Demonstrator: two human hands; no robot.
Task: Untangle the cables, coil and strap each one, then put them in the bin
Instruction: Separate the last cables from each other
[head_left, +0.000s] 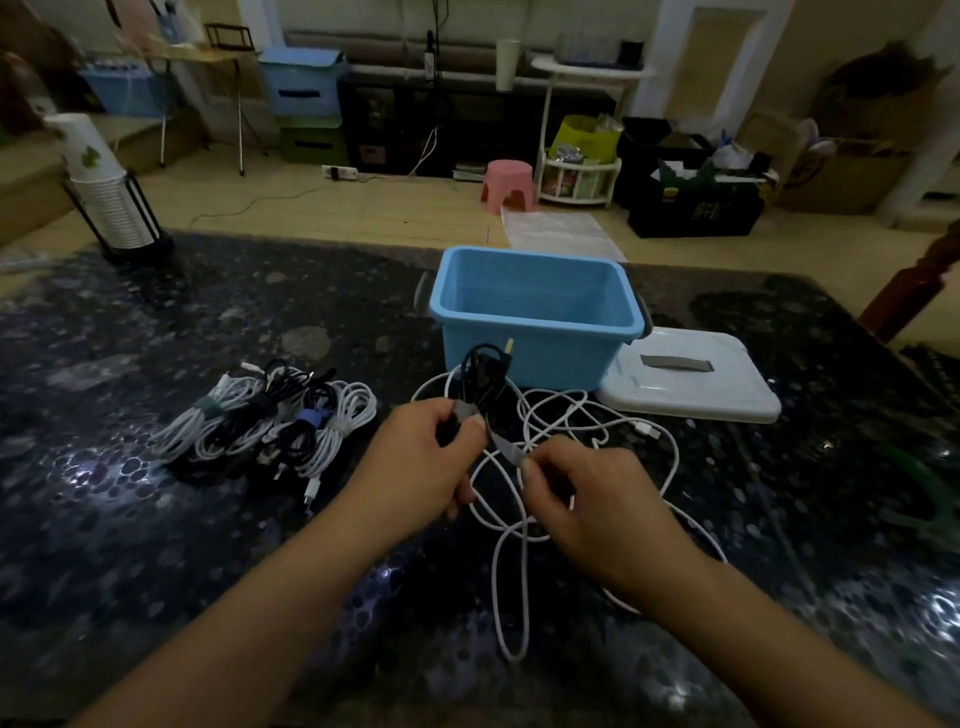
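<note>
A coiled black cable (480, 382) is gripped by the left hand (423, 462); its grey strap (506, 448) is pinched by the right hand (582, 499) fingers. The blue bin (537, 312) is set at twelve o'clock, the strapped coils (270, 421) at nine.

A dark, speckled glossy surface (156, 519) carries everything — a blue bin (537, 322) toward the far side, its white lid (691, 379) lying flat just right of it. Left of centre sits a cluster of strapped cable coils (270, 421); a loose white cable (524, 519) sprawls in front of the bin. A black cup holder (122, 208) stands at the far-left corner.
</note>
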